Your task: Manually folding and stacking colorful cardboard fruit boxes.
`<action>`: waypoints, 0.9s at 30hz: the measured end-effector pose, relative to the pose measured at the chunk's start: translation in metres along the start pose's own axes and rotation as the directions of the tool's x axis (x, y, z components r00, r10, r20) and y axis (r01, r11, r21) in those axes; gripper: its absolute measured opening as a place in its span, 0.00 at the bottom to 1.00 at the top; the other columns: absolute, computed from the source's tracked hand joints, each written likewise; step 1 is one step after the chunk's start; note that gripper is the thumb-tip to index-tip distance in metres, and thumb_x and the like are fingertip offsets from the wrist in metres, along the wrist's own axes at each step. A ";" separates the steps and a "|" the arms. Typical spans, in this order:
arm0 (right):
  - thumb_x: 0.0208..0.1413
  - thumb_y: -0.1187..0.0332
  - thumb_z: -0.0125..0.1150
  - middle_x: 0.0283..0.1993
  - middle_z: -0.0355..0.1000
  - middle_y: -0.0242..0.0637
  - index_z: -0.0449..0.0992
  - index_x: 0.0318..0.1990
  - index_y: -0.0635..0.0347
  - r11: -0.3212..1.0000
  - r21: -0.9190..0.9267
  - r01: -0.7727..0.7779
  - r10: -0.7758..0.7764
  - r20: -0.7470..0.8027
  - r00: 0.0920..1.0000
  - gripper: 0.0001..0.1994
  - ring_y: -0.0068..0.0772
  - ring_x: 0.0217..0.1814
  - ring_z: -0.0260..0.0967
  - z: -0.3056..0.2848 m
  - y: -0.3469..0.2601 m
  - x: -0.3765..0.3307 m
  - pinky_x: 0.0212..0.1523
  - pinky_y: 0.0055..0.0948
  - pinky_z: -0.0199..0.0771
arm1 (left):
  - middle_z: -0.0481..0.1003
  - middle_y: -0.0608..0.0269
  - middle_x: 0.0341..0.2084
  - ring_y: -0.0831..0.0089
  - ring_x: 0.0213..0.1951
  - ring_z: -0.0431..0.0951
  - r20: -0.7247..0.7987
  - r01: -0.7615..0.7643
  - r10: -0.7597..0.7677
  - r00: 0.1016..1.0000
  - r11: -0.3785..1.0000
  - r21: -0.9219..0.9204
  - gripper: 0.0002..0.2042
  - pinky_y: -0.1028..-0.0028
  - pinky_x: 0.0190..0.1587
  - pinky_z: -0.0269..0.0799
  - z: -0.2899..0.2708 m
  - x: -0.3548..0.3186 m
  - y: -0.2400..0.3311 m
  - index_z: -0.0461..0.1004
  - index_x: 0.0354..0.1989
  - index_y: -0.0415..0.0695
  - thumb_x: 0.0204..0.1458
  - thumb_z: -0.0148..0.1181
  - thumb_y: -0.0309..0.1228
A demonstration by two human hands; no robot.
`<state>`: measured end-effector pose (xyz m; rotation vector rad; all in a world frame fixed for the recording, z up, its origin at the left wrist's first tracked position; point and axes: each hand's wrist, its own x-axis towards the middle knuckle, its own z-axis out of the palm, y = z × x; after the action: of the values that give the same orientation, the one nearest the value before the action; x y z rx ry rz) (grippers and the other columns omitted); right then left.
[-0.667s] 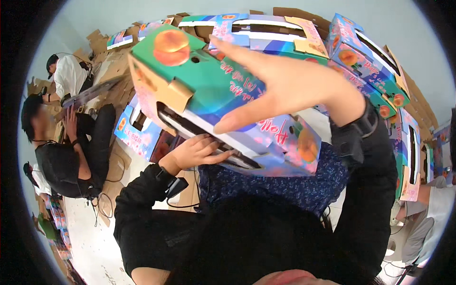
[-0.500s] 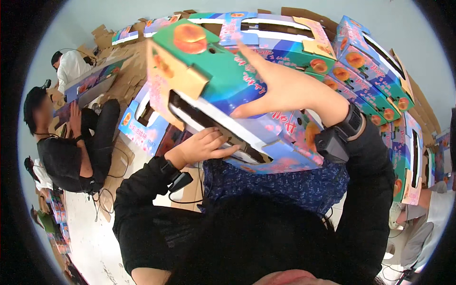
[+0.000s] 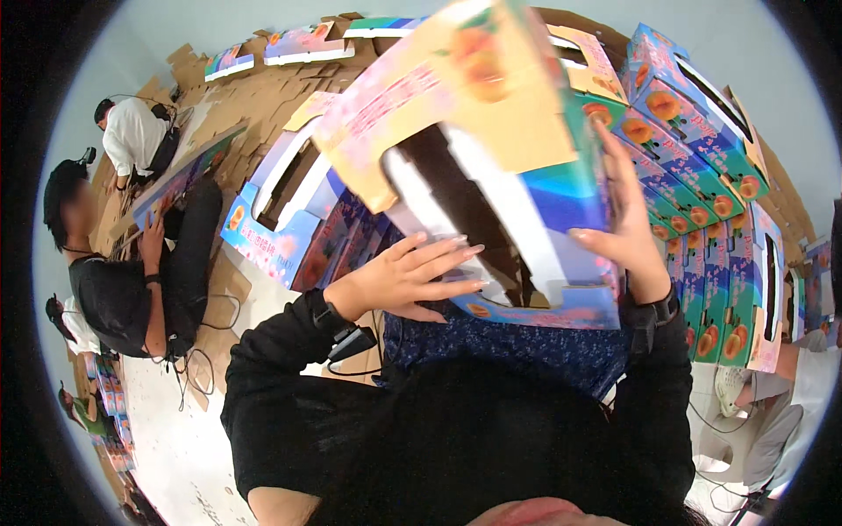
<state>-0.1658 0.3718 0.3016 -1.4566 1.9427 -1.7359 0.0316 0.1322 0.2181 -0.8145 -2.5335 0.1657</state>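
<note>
I hold up a colourful cardboard fruit box (image 3: 517, 149), printed with peaches, tilted with its windowed side toward me. My left hand (image 3: 403, 276) presses flat against the lower edge by the cut-out opening, fingers spread. My right hand (image 3: 618, 219) grips the box's right side, fingers reaching up over the blue panel. Both sleeves are black, and each wrist carries a dark band.
A stack of the same assembled boxes (image 3: 702, 175) rises on the right. Another open box (image 3: 281, 210) lies at the left. Flat cardboard sheets (image 3: 246, 96) cover the floor behind. One seated person in black (image 3: 132, 280) and another in white (image 3: 132, 136) work at the left.
The box has been turned and lifted: its pale top flap now faces up and the window faces me. My right hand slid from the top to the right side.
</note>
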 end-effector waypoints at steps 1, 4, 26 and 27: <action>0.31 0.61 0.73 0.63 0.55 0.49 0.46 0.66 0.64 0.991 0.123 -0.047 0.057 -0.086 0.995 0.53 0.39 0.64 0.55 -0.005 0.000 -0.007 0.64 0.34 0.52 | 0.57 0.65 0.62 0.69 0.63 0.54 -0.001 -0.004 0.004 1.000 1.000 -0.001 0.40 0.59 0.66 0.31 0.002 -0.002 0.001 0.57 0.62 0.67 0.36 0.58 0.61; 0.34 0.59 0.69 0.59 0.58 0.50 0.46 0.65 0.65 0.992 0.114 -0.046 0.078 -0.296 0.952 0.50 0.40 0.60 0.61 -0.032 -0.002 -0.027 0.59 0.35 0.60 | 0.58 0.62 0.62 0.64 0.63 0.53 -0.132 0.027 -0.023 0.991 0.999 0.029 0.35 0.59 0.66 0.29 0.006 -0.003 0.004 0.58 0.61 0.72 0.41 0.56 0.62; 0.44 0.64 0.67 0.52 0.62 0.37 0.57 0.55 0.62 0.654 0.687 0.317 0.540 -0.717 0.442 0.32 0.32 0.53 0.61 0.106 0.047 0.102 0.54 0.33 0.62 | 0.56 0.53 0.58 0.67 0.59 0.56 0.049 -0.064 -0.996 0.069 -0.054 -0.997 0.29 0.70 0.61 0.51 0.048 0.062 -0.021 0.45 0.63 0.35 0.57 0.50 0.32; 0.43 0.65 0.68 0.54 0.60 0.38 0.55 0.56 0.63 0.649 0.693 0.314 0.561 -0.715 0.418 0.34 0.32 0.55 0.60 0.109 0.050 0.102 0.55 0.33 0.61 | 0.55 0.54 0.58 0.66 0.59 0.56 0.079 -0.096 -0.996 0.046 -0.083 -0.992 0.31 0.69 0.61 0.50 0.050 0.063 -0.028 0.44 0.63 0.35 0.56 0.51 0.33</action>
<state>-0.1736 0.2171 0.2730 0.1220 1.0374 -3.0477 -0.0514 0.1476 0.2065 0.3722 -1.2245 -1.8572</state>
